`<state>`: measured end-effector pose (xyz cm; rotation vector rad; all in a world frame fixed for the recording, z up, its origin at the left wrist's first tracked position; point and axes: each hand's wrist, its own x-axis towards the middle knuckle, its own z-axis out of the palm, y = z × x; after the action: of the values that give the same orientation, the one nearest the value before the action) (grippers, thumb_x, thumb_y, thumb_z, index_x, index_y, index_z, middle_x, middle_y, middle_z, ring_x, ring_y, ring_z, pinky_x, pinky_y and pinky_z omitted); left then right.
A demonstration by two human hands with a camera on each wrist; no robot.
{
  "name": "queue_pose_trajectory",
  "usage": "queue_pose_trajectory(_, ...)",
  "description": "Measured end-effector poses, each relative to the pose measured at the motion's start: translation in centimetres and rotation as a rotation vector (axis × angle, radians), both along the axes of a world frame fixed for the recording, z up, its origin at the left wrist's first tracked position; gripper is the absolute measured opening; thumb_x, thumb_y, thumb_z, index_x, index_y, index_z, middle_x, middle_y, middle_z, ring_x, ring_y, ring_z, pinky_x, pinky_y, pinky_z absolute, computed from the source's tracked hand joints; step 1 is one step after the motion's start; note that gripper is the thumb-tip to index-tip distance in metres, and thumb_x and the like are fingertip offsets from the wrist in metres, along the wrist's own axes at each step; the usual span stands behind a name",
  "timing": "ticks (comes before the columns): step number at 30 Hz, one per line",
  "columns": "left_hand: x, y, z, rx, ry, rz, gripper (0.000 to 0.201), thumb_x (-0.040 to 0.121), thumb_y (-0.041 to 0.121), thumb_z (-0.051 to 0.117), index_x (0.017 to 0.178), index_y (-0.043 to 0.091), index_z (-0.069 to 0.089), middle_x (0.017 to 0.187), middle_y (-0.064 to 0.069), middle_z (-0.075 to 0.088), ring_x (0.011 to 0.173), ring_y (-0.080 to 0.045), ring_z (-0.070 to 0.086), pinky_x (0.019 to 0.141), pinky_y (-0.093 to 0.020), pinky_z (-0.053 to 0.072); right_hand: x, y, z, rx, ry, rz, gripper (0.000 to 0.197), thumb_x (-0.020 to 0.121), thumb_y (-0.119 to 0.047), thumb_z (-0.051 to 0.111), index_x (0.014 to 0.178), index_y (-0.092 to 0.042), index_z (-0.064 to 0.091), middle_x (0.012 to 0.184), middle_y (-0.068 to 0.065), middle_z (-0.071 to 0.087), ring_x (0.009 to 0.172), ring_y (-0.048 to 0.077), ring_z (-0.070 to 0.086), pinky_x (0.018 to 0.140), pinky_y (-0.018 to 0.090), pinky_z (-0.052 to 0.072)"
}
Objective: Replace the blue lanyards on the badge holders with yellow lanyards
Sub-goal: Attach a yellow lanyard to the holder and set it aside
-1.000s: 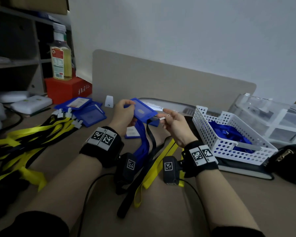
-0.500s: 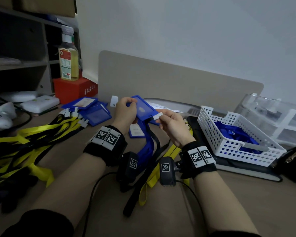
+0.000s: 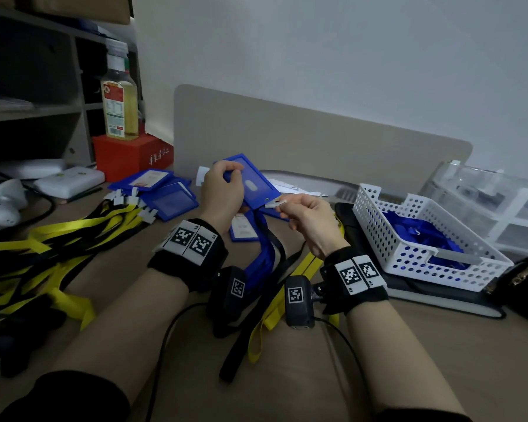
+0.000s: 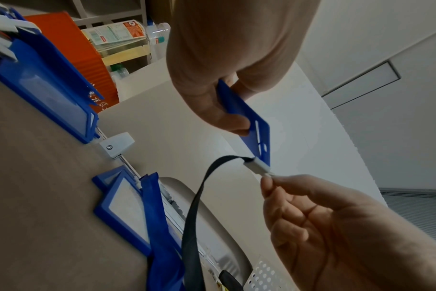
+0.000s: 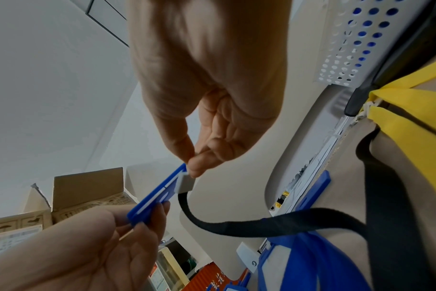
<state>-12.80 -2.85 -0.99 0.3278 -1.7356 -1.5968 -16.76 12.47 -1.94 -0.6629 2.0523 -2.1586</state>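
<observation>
My left hand [image 3: 223, 190] grips a blue badge holder [image 3: 252, 184] above the desk, thumb and fingers on its two faces [image 4: 247, 118]. My right hand [image 3: 305, 220] pinches the white clip [image 3: 273, 204] of a yellow-and-black lanyard [image 3: 275, 303] at the holder's slotted end. The clip [image 4: 260, 167] touches that edge, seen also in the right wrist view as a grey block [image 5: 186, 184]. The lanyard's black side [image 5: 274, 224] hangs down to the desk. A blue lanyard [image 3: 261, 254] lies beneath my hands.
A heap of yellow lanyards [image 3: 43, 239] lies at left, with more blue holders [image 3: 162, 190] behind it. A white perforated basket [image 3: 409, 239] at right contains blue lanyards. A bottle [image 3: 119, 95] stands on a red box [image 3: 131, 156]; a beige divider [image 3: 317, 141] runs behind.
The holder has been tilted up and turned in my left hand, and my right hand has brought the white clip against its slotted edge.
</observation>
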Motion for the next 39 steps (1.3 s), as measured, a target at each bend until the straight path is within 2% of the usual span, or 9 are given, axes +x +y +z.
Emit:
queue_pose_trajectory(3,0.0,0.1,0.0,-0.027,0.007,0.011,0.014,0.099,0.018,0.045,0.098,0.022,0.058,0.096,0.009,0.051,0.085,-0.016,0.06,0.054,-0.034,0.056,0.2,0.0,0.1,0.017,0.017,0.0,0.016,0.083,0.007,0.061,0.073,-0.005,0.064,0.067,0.004,0.064,0.055,0.006,0.053,0.043,0.014,0.035)
queue_pose_trajectory(6,0.1,0.1,0.0,-0.06,0.017,0.025,0.014,0.099,0.017,0.044,0.1,0.02,0.058,0.101,0.004,0.053,0.084,-0.014,0.06,0.055,-0.034,0.057,0.3,0.0,0.2,0.03,0.028,0.009,0.014,0.085,0.005,0.06,0.076,-0.005,0.064,0.07,0.005,0.064,0.055,0.005,0.052,0.044,0.014,0.035)
queue_pose_trajectory(9,0.2,0.1,0.1,-0.118,0.022,0.046,0.016,0.099,0.016,0.044,0.105,0.016,0.059,0.102,0.004,0.053,0.077,-0.007,0.057,0.052,-0.026,0.055,0.4,-0.1,0.2,0.041,0.035,0.001,0.015,0.089,0.003,0.056,0.079,-0.006,0.063,0.068,0.002,0.065,0.054,0.004,0.052,0.045,0.014,0.036)
queue_pose_trajectory(13,0.3,0.2,0.1,-0.156,0.012,0.037,0.016,0.098,0.015,0.045,0.107,0.016,0.058,0.105,0.001,0.054,0.076,-0.009,0.058,0.052,-0.029,0.057,0.4,-0.4,0.1,0.064,0.055,-0.037,0.018,0.091,-0.002,0.053,0.077,-0.009,0.062,0.067,0.002,0.059,0.054,0.006,0.048,0.046,0.015,0.036)
queue_pose_trajectory(18,0.3,0.2,0.1,-0.158,0.007,0.045,0.014,0.097,0.014,0.048,0.105,0.015,0.059,0.099,-0.003,0.057,0.063,-0.01,0.058,0.047,-0.028,0.056,0.7,-0.6,0.1,0.06,0.06,-0.063,0.018,0.091,-0.003,0.053,0.075,-0.01,0.058,0.059,-0.002,0.055,0.049,0.005,0.045,0.044,0.016,0.034)
queue_pose_trajectory(22,0.5,0.3,0.1,-0.15,-0.021,0.048,0.009,0.097,0.014,0.048,0.102,0.018,0.055,0.09,0.011,0.053,0.048,-0.002,0.061,0.052,-0.033,0.058,0.8,-0.7,0.1,0.044,0.075,-0.064,0.016,0.09,-0.002,0.056,0.076,-0.009,0.055,0.047,-0.01,0.051,0.043,0.006,0.041,0.043,0.018,0.032)
queue_pose_trajectory(27,0.7,0.6,0.3,-0.148,-0.001,0.082,0.012,0.097,0.014,0.048,0.105,0.016,0.057,0.104,0.004,0.055,0.057,-0.008,0.062,0.048,-0.03,0.057,1.0,-0.9,0.2,0.062,0.149,-0.044,0.014,0.089,0.0,0.057,0.079,-0.009,0.055,0.048,-0.011,0.051,0.041,0.004,0.042,0.041,0.016,0.033)
queue_pose_trajectory(31,0.9,0.7,0.5,-0.151,-0.002,0.084,0.012,0.097,0.014,0.046,0.105,0.016,0.054,0.089,0.008,0.054,0.046,-0.008,0.06,0.043,-0.026,0.053,1.1,-1.2,0.1,0.061,0.198,-0.052,0.016,0.089,0.001,0.058,0.079,-0.01,0.054,0.056,-0.008,0.052,0.044,-0.001,0.046,0.045,0.012,0.036)
queue_pose_trajectory(39,1.4,1.0,1.1,-0.248,-0.002,0.069,0.014,0.095,0.008,0.04,0.102,0.017,0.048,0.082,0.004,0.054,0.05,-0.014,0.063,0.038,-0.02,0.046,1.2,-1.5,0.2,0.065,0.209,-0.074,0.006,0.088,0.001,0.054,0.086,-0.005,0.053,0.056,-0.005,0.051,0.044,0.001,0.043,0.045,0.014,0.035)
